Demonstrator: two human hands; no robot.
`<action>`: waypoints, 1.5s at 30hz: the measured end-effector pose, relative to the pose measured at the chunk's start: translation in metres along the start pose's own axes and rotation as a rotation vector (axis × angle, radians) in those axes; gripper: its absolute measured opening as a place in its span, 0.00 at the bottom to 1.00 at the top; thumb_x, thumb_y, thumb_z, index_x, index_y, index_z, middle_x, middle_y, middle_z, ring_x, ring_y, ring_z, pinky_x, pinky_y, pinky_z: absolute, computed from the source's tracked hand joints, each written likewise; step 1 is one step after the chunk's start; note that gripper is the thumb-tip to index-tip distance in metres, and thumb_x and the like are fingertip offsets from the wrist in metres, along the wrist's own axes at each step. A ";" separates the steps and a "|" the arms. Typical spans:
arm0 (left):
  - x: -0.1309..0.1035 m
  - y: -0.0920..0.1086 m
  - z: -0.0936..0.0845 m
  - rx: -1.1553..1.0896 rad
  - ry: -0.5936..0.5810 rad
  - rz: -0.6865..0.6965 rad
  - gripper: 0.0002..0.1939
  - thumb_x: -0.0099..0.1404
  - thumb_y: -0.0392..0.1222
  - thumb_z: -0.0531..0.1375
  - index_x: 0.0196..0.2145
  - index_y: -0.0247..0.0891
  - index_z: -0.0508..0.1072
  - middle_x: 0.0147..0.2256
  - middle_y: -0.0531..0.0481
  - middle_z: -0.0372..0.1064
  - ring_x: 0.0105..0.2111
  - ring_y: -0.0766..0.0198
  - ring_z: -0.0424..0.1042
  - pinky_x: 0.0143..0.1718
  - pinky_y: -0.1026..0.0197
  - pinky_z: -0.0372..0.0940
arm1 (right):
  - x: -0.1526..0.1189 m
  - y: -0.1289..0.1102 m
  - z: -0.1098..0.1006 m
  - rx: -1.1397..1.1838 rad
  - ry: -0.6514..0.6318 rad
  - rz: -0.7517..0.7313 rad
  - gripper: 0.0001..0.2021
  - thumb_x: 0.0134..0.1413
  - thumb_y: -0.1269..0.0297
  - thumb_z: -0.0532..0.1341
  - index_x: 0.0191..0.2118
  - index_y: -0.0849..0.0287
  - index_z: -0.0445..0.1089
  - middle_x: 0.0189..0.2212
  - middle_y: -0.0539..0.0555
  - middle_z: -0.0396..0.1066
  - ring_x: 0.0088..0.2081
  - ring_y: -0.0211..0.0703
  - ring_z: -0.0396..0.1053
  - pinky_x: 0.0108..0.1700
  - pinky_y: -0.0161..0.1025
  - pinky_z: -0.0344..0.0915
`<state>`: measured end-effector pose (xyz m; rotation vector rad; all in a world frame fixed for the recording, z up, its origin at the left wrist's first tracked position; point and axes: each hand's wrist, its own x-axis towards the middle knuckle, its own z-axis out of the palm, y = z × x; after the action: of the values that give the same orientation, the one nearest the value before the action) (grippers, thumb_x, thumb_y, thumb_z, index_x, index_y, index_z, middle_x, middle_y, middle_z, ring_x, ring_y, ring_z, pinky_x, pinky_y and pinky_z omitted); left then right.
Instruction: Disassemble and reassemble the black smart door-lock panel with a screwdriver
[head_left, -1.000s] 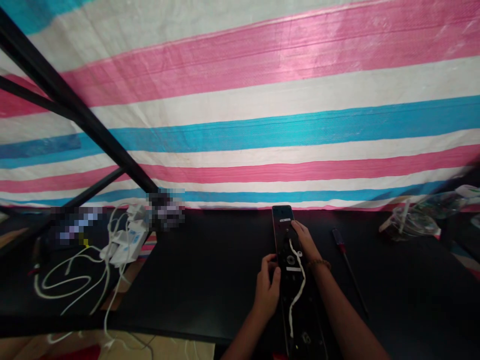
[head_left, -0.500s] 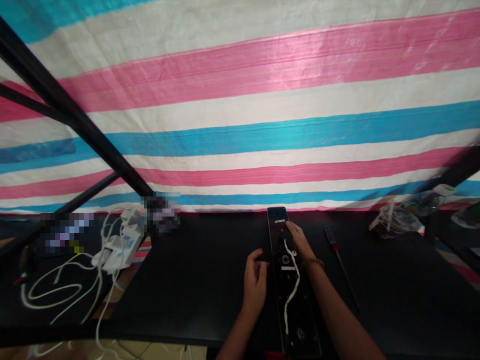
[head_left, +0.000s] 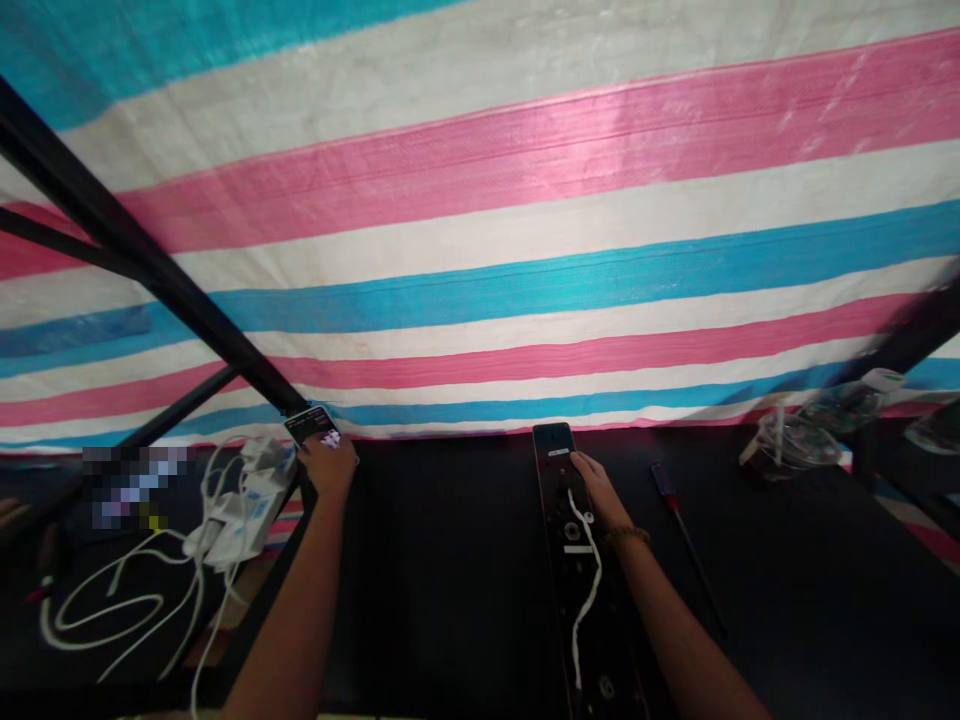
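A smartphone with a lit screen leans by the dark post at the table's back left. My left hand is at the phone's lower part and covers some of it; its fingers are partly hidden, so I cannot tell if they grip it. Right of the middle lies a long black panel with a white cable running along its face. My right hand, a beaded bracelet at its wrist, has its fingers closed over the panel's right edge near the far end. To its right lies a screwdriver with a dark and red handle.
On the left are a white power strip and tangled white cables. A plastic bag and a clear bottle stand at the back right. A striped tarp hangs behind the black table. Dark posts slant at the left.
My left hand has left the panel's left side and reached far left to the phone. My right hand has stayed on the panel. The view has shifted slightly.
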<state>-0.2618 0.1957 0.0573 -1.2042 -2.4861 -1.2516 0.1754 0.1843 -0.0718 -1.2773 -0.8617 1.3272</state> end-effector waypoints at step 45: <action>-0.346 0.066 0.017 -0.882 -0.937 -0.070 0.23 0.68 0.51 0.59 0.56 0.41 0.61 0.33 0.49 0.75 0.37 0.55 0.76 0.41 0.54 0.67 | -0.019 -0.020 0.002 0.010 -0.172 -0.132 0.25 0.52 0.43 0.65 0.48 0.57 0.76 0.41 0.53 0.79 0.42 0.49 0.74 0.43 0.40 0.69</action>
<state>0.0232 0.0220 -0.0554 -2.3547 -2.4943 -2.3656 0.1748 0.1697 -0.0485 -1.0898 -1.0397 1.3480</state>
